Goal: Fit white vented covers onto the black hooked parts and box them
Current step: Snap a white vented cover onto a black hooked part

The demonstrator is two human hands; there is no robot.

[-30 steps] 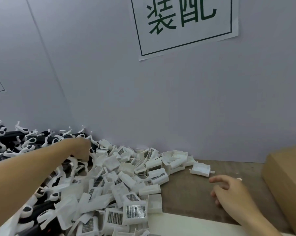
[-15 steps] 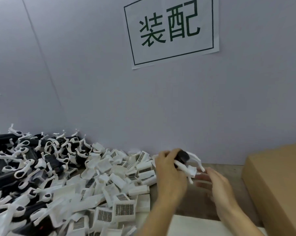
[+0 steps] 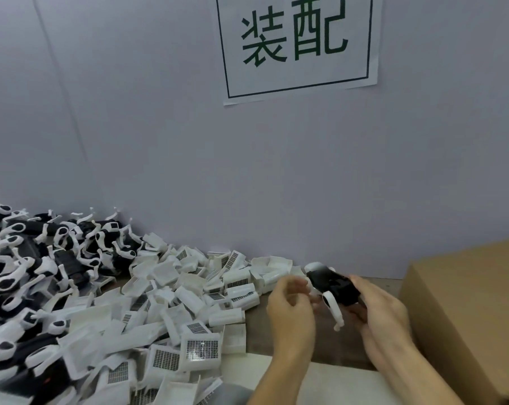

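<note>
Right hand grips a black hooked part with a white hook hanging down, held above the brown table. Left hand just beside it, fingers curled, blurred; can't tell if it holds anything. Heap of white vented covers to the left, pile of black hooked parts far left. Cardboard box at right. Sign with green characters on the grey wall.

I see glossy white plastic covers, a matt black plastic hooked part, a matt brown cardboard box.
</note>
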